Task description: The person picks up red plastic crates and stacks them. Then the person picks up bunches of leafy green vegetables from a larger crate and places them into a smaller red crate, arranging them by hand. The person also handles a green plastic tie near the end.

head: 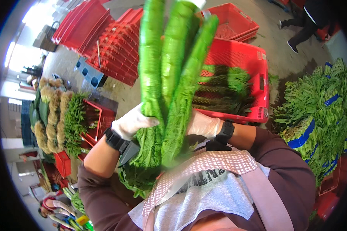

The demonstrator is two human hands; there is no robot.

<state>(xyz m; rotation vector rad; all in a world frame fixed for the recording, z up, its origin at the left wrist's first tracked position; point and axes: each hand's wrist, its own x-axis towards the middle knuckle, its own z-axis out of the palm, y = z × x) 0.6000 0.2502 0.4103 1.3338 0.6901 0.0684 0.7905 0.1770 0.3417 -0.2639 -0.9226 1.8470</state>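
Note:
Several long, thick green stalks with leafy tops, likely celtuce (170, 57), are held up before my chest, their stems pointing away from me. My left hand (136, 121), in a white glove, grips the bundle at its left side where stem meets leaf. On the right side my right hand (204, 124), also gloved, presses against the bundle, its fingers partly hidden behind the leaves. Just beyond that hand stands a red plastic crate (261, 86) with more leafy stalks (237, 83) lying in it.
Stacked red crates (118, 43) rest on a blue pallet (89, 72) at the upper left. Another red crate (234, 21) is behind the filled one. Banded leafy greens (321, 101) are piled at right; mixed vegetables (55, 115) at left. A person (309, 20) walks at the upper right; people work lower left.

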